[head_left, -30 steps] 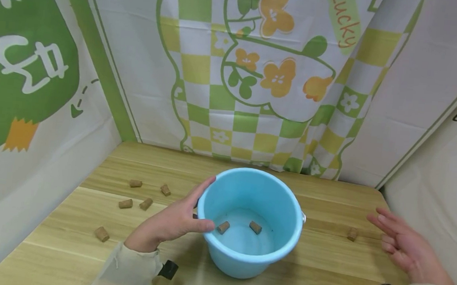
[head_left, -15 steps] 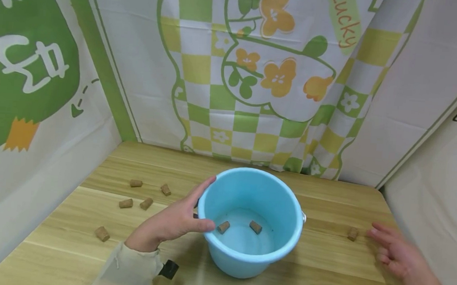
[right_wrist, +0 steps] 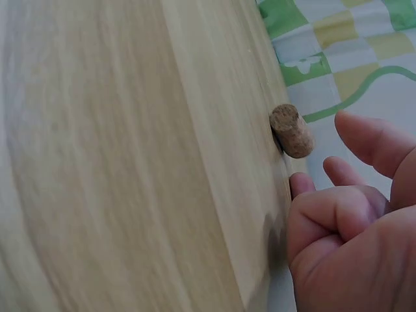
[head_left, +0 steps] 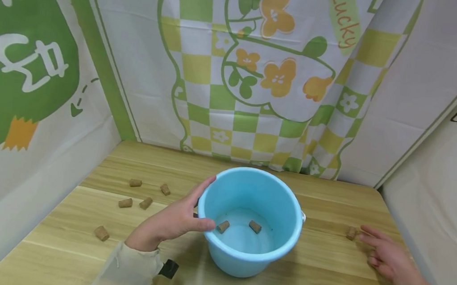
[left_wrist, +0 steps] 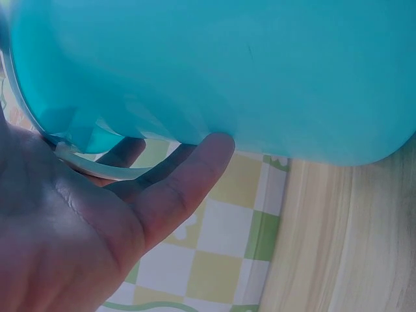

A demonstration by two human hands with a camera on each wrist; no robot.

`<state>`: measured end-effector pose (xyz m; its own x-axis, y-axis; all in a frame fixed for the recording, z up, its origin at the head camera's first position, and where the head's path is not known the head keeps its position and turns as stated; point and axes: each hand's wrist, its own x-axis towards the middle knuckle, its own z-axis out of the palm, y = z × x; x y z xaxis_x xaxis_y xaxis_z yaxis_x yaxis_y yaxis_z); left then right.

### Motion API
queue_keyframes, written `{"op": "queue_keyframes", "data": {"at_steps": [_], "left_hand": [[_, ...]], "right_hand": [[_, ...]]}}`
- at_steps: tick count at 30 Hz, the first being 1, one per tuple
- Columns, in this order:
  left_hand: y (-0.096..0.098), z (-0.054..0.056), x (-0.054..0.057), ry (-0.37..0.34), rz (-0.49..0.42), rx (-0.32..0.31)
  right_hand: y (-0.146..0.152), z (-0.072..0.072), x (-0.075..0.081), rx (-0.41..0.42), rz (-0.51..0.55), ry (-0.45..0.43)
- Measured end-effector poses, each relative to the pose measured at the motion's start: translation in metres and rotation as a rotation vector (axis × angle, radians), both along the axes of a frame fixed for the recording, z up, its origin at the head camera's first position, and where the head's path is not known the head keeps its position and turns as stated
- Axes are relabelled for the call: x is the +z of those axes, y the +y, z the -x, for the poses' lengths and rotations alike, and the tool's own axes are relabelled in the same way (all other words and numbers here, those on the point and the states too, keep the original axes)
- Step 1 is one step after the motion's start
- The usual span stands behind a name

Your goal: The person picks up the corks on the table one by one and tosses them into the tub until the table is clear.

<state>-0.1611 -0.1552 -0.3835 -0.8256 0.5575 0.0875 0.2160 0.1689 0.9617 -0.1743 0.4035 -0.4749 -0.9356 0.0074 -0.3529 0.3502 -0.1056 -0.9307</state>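
Note:
A light blue bucket (head_left: 239, 266) stands mid-table with two corks, one a left cork (head_left: 223, 226) and the other a right cork (head_left: 255, 226), lying on its bottom. My left hand (head_left: 176, 219) holds the bucket's left side, thumb over the rim and fingers along the outer wall. In the left wrist view those fingers lie beside the pale handle (left_wrist: 107, 170). To the right, a single cork (head_left: 351, 233) lies on the wood. My right hand (head_left: 392, 258) is just right of it, thumb and index finger stretched apart near the cork (right_wrist: 292, 132), other fingers bent, none holding it.
Several loose corks, among them a nearer cork (head_left: 102, 233) and a farther cork (head_left: 135, 183), lie on the left part of the wooden table (head_left: 314, 279). A printed curtain (head_left: 245, 130) hangs behind the back edge. Cloth walls close in both sides.
My right hand has moved left across the table, coming up beside the single cork. The left hand and the bucket have stayed in place.

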Motion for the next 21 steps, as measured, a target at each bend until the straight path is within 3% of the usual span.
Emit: {"op": "queue_keyframes", "data": {"at_steps": [5, 14, 21], "left_hand": [[0.000, 0.000, -0.001, -0.003, 0.002, -0.001], [0.000, 0.001, -0.002, 0.001, 0.001, -0.002], [0.000, 0.001, -0.002, -0.007, -0.003, -0.003]], "right_hand": [[-0.006, 0.002, -0.002, 0.008, -0.011, 0.038], [-0.018, 0.006, -0.002, 0.046, -0.277, 0.051], [-0.022, 0.009, -0.005, 0.065, -0.359, 0.096]]}}
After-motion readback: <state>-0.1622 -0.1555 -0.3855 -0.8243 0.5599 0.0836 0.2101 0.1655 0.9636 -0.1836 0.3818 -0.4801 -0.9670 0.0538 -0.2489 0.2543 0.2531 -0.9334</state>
